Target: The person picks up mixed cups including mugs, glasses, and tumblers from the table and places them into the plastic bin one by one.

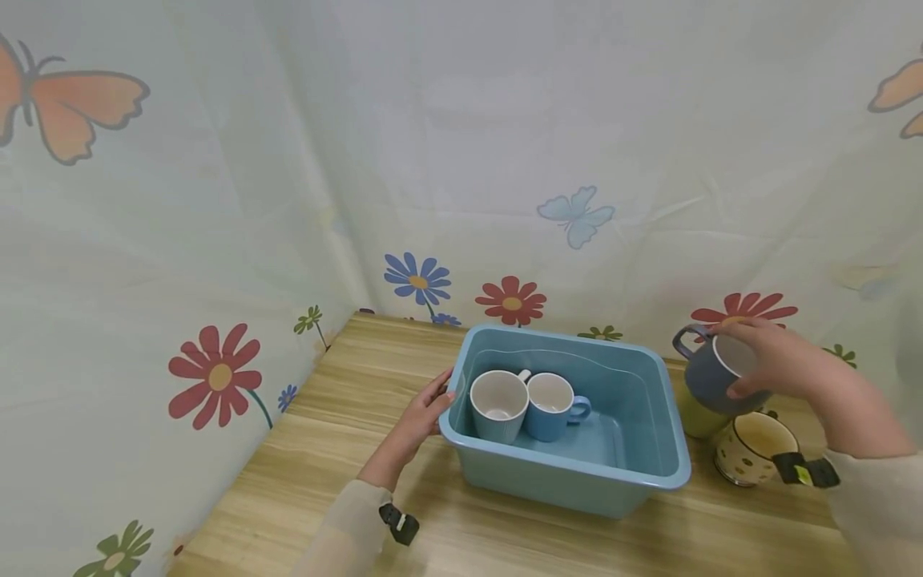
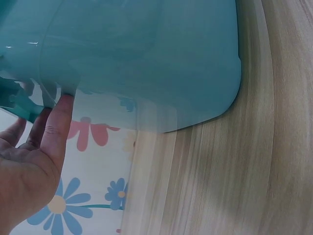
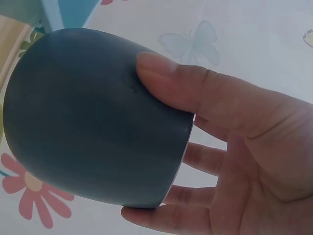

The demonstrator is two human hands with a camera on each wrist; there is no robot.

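Note:
In the head view my right hand (image 1: 786, 361) grips a dark blue-grey mug (image 1: 710, 377), held tilted near a yellow-green cup (image 1: 698, 418) and a cream spotted mug (image 1: 753, 449). The right wrist view shows the thumb on the side of this mug (image 3: 93, 117) and the fingers around its rim; its handle is hidden there. My left hand (image 1: 418, 421) holds the left rim of a blue plastic tub (image 1: 570, 465), thumb over the edge, fingers against the outer wall. Inside the tub, a white ribbed mug (image 1: 497, 425) stands beside a blue mug (image 1: 548, 421) with a white inside.
A wooden table (image 1: 375, 361) bears the tub, with the spotted mug and yellow-green cup close to its right side. Behind the table hangs a pale curtain (image 1: 461, 160) printed with flowers and butterflies.

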